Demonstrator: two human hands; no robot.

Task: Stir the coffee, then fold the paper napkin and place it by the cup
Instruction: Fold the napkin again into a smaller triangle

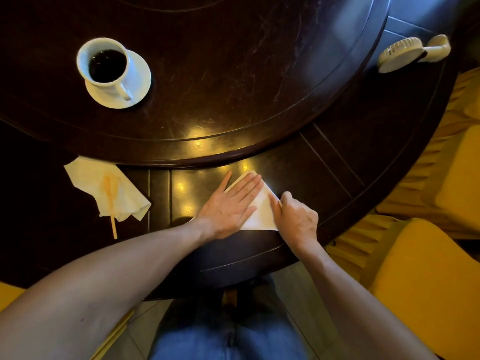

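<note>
We are pressing our left hand (233,203) flat on one folded napkin (262,211), right hand (298,216) pinching its edge, one coffee cup (105,64), one stirrer (112,203) lying on a second napkin (88,178), dark worktop (233,87).

The dark round wooden tabletop (233,87) carries a raised inner disc. On that disc, far left, a white saucer (141,74) bears a cup of black coffee (104,64). On the near outer ring lie a crumpled napkin (104,188) under a stir stick (112,203), left, and a folded white napkin (262,211) near the edge. A small white fan (405,53) lies far right.
</note>
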